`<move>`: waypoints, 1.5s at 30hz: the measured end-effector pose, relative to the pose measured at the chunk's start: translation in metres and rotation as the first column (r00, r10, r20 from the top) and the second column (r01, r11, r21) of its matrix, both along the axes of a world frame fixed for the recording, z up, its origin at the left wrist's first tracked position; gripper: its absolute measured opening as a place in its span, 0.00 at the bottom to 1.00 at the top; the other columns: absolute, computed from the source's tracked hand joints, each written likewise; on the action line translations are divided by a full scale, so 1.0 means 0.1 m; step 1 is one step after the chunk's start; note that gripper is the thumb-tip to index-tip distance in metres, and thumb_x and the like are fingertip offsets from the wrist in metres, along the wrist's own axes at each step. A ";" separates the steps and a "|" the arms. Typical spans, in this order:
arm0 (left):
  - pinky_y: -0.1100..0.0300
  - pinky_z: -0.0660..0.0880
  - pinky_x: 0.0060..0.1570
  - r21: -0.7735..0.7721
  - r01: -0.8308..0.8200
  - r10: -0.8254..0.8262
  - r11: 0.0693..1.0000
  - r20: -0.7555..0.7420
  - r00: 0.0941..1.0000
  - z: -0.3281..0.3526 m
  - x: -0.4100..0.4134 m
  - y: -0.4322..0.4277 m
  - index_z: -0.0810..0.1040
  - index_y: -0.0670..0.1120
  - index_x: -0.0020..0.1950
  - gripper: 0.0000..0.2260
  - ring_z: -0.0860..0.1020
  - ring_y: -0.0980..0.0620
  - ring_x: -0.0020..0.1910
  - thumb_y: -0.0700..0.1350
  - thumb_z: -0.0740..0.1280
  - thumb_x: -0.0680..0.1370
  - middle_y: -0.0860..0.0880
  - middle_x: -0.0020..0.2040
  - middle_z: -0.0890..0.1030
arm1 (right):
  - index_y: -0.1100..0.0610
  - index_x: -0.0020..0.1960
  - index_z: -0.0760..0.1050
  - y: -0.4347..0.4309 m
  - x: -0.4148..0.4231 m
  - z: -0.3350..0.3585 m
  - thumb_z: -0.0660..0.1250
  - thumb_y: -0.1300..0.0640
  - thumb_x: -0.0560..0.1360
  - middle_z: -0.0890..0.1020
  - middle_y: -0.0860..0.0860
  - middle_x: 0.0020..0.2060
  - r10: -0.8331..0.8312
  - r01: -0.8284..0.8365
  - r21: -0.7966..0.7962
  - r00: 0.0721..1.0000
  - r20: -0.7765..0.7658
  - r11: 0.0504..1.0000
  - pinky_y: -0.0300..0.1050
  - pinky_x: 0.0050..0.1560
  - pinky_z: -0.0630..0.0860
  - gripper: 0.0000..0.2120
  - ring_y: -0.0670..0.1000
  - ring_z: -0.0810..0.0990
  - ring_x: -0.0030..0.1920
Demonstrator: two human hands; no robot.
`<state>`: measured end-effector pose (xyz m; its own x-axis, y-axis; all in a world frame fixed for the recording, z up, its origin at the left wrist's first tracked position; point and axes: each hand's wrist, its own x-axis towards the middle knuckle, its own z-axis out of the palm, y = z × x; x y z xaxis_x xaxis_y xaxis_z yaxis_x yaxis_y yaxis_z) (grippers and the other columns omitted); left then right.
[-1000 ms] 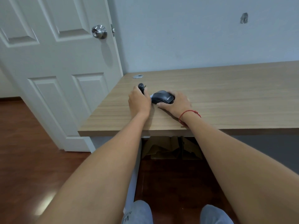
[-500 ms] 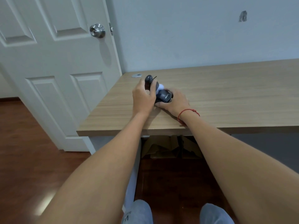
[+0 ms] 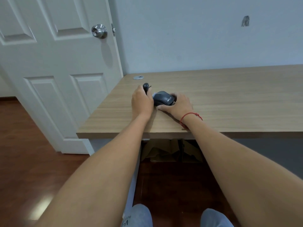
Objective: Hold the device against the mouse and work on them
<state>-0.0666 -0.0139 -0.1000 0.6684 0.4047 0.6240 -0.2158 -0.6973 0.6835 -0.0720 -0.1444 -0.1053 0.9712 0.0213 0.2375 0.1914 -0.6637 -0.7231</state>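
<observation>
The right hand (image 3: 177, 105) curls round a dark computer mouse (image 3: 164, 98) lying flat on the wooden desk (image 3: 229, 99), near the desk's left end and toward its front edge; fingers wrap the far side and the thumb presses the near side. At about nine o'clock from the mouse, the left hand (image 3: 141, 102) grips a small black tool (image 3: 146, 86) with a rounded knob that sticks out past the knuckles at twelve o'clock. Its working tip is hidden between hand and mouse, so I cannot tell where it touches. To do this well, I judge the right hand should pin the mouse firmly so it cannot slide, while the left keeps the tool steady and works with light pressure. A small grey disc (image 3: 138, 77) lies at eleven o'clock, by the door (image 3: 65, 63).
</observation>
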 end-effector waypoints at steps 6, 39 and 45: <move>0.64 0.66 0.37 0.021 0.166 -0.167 0.986 0.126 0.978 0.06 -0.08 -0.10 0.75 0.37 0.45 0.11 0.76 0.47 0.39 0.46 0.65 0.78 0.41 0.40 0.80 | 0.52 0.58 0.78 0.02 0.04 0.00 0.75 0.37 0.63 0.84 0.51 0.51 -0.040 0.040 -0.021 0.999 -0.028 0.999 0.55 0.61 0.76 0.30 0.54 0.81 0.55; 0.64 0.67 0.27 -0.170 0.080 -0.095 0.982 -0.082 0.992 0.03 -0.02 -0.03 0.71 0.43 0.28 0.16 0.73 0.57 0.25 0.47 0.69 0.74 0.49 0.25 0.75 | 0.52 0.67 0.76 0.01 0.18 -0.06 0.63 0.41 0.76 0.83 0.52 0.58 -0.155 0.155 -0.009 0.988 -0.005 0.988 0.56 0.73 0.64 0.24 0.55 0.78 0.63; 0.61 0.64 0.39 -0.190 -0.118 0.104 0.975 -0.082 0.991 0.04 -0.03 0.01 0.76 0.38 0.43 0.11 0.74 0.47 0.41 0.46 0.63 0.78 0.41 0.42 0.81 | 0.54 0.63 0.76 0.04 0.10 -0.02 0.61 0.40 0.73 0.83 0.52 0.54 -0.101 0.100 -0.084 0.995 -0.003 0.991 0.57 0.73 0.63 0.25 0.55 0.79 0.58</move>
